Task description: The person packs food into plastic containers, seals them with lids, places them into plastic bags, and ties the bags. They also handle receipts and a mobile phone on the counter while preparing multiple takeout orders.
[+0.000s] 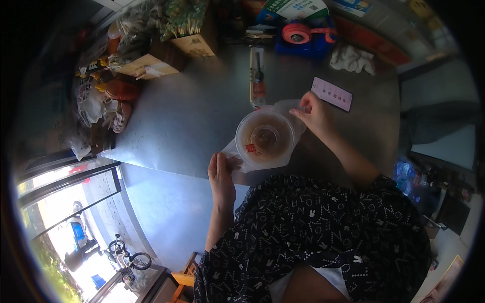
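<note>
A round takeaway tub with a clear lid sits in a thin translucent plastic bag, near the counter's front edge. Through the lid show brownish contents and a small red packet. My left hand pinches the bag's lower left side; my right hand pinches its upper right side between thumb and fingers. Just beyond the tub lies a narrow wrapped utensil pack with a dark spoon showing. A phone with a lit screen rests beyond my right hand.
On the grey counter, cardboard boxes of wrapped sticks stand at the back left, near bottles and plastic bags. A red tape dispenser and a crumpled white cloth are at the back right. A wooden chair stands below left.
</note>
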Action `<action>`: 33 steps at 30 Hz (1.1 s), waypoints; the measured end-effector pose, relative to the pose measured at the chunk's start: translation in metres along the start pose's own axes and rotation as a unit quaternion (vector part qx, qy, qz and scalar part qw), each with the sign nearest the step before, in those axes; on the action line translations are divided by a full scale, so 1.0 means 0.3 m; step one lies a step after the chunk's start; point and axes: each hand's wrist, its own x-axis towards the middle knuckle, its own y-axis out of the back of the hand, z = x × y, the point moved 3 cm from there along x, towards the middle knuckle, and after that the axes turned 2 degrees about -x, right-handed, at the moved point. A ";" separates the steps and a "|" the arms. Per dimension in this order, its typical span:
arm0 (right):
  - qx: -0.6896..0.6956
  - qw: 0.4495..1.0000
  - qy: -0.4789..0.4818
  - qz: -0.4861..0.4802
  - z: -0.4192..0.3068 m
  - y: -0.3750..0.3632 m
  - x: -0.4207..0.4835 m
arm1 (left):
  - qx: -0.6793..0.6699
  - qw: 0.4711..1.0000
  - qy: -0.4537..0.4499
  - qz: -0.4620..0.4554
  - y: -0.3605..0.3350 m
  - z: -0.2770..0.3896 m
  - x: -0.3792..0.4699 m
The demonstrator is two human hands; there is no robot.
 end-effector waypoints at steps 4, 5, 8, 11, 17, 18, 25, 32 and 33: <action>-0.082 0.964 0.196 0.161 -0.063 0.077 0.009 | 0.041 0.998 -0.027 -0.029 -0.030 0.034 0.004; 0.084 0.989 0.113 0.042 -0.063 0.079 0.015 | 0.050 0.998 -0.038 -0.031 -0.039 0.053 0.003; 0.374 0.910 -0.010 -0.177 -0.127 0.101 -0.044 | 0.039 0.997 -0.058 -0.030 -0.067 0.120 -0.043; 0.439 0.871 0.018 -0.222 -0.223 0.173 -0.133 | 0.012 0.997 -0.067 -0.039 -0.081 0.212 -0.103; 0.239 0.904 0.116 -0.336 -0.322 0.281 -0.103 | -0.009 0.997 -0.029 -0.066 -0.096 0.321 -0.102; 0.023 0.943 0.253 -0.216 -0.325 0.285 -0.017 | -0.014 0.998 -0.011 -0.060 -0.099 0.317 -0.096; -0.244 0.750 0.614 0.036 -0.219 -0.233 0.493 | 0.039 0.997 -0.053 -0.034 -0.059 0.268 -0.097; 0.201 0.805 0.546 -0.119 -0.684 0.037 0.255 | 0.032 0.996 0.065 -0.050 0.085 0.174 -0.118; 0.236 0.799 0.523 -0.180 -0.734 0.062 0.136 | -0.028 0.996 0.060 -0.053 0.101 0.166 -0.112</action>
